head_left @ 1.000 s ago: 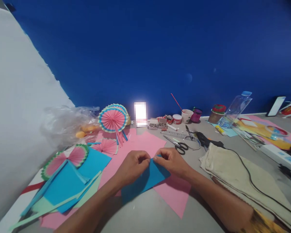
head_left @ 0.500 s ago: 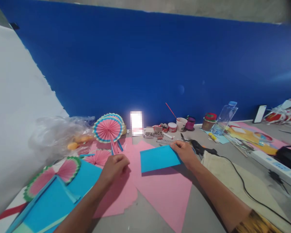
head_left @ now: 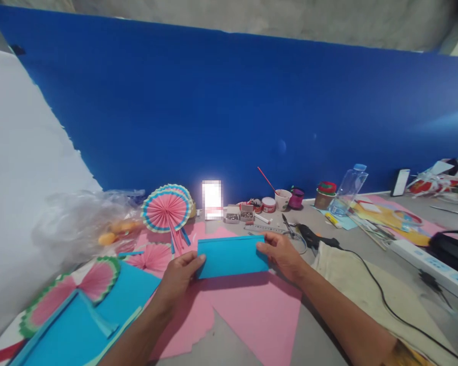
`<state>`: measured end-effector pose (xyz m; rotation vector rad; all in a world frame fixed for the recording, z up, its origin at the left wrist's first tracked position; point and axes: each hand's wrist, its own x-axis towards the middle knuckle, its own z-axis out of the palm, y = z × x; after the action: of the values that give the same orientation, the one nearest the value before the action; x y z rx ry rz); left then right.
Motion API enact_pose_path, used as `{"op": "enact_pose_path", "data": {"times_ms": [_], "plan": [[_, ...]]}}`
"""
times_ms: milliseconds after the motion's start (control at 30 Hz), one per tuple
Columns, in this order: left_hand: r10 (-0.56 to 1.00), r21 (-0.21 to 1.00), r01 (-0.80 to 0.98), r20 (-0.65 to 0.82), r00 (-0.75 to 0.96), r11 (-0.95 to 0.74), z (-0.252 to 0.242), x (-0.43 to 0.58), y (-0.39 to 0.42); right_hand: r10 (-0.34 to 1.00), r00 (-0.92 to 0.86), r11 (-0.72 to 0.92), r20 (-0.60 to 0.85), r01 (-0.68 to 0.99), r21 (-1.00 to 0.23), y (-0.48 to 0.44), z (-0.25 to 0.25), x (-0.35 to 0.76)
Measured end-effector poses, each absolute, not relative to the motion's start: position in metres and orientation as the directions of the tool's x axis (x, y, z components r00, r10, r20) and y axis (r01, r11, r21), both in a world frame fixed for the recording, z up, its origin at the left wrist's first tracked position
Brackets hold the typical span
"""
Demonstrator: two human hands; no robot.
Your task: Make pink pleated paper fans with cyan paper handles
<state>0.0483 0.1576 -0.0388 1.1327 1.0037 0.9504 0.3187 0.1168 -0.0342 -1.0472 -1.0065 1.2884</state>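
A rectangular piece of blue paper is held up between both hands, a narrow fold line running along its upper edge. My left hand pinches its left edge, thumb in front. At the right edge, my right hand grips it near the upper corner, thumb also in front. Below the blue paper lie pink sheets on the grey table. Just beyond my left hand stands a round pleated paper fan in pink, blue and cream. A second pink pleated fan lies beside it, partly hidden.
On the left are a green-edged pink fan, blue sheets and a plastic bag. A glue gun and beige cloth lie right. Behind stand a paper cup and plastic bottle. A power strip lies far right.
My left hand has moved up and taken the blue paper's left edge. The paper has shifted left and levelled out, still in my right hand. The view has turned slightly.
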Motion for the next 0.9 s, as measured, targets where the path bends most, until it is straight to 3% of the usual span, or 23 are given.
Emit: {"op": "enact_pose_path", "data": {"times_ms": [333, 433, 567, 667, 767, 900], "plan": [[0.962, 0.991, -0.005, -0.129, 0.242, 0.134, -0.033, 0.046, 0.159, 0.997, 0.065, 0.042, 0.043, 0.009, -0.999, 0.116, -0.031, 0.324], [0.956, 0.982, -0.09, -0.137, 0.26, 0.165, -0.029, 0.047, 0.156, 0.998, 0.051, 0.042, 0.047, 0.089, -0.995, 0.118, -0.039, 0.325], [0.888, 0.9, -0.318, -0.14, 0.438, 0.299, -0.021, 0.052, 0.145, 0.988, 0.154, -0.005, -0.015, -0.066, -0.998, 0.122, -0.053, 0.315], [0.819, 0.889, -0.266, -0.18, 0.545, 0.373, -0.02, 0.059, 0.133, 0.987, 0.136, -0.045, -0.085, -0.273, -0.961, 0.12, -0.06, 0.3], [0.834, 0.897, -0.222, -0.232, 0.501, 0.383, -0.024, 0.067, 0.125, 0.994, 0.031, -0.093, -0.107, -0.294, -0.951, 0.112, -0.058, 0.288], [0.927, 0.903, -0.308, -0.201, 0.316, 0.3, -0.029, 0.069, 0.129, 0.997, -0.005, -0.072, -0.072, -0.176, -0.982, 0.106, -0.05, 0.289]]}}
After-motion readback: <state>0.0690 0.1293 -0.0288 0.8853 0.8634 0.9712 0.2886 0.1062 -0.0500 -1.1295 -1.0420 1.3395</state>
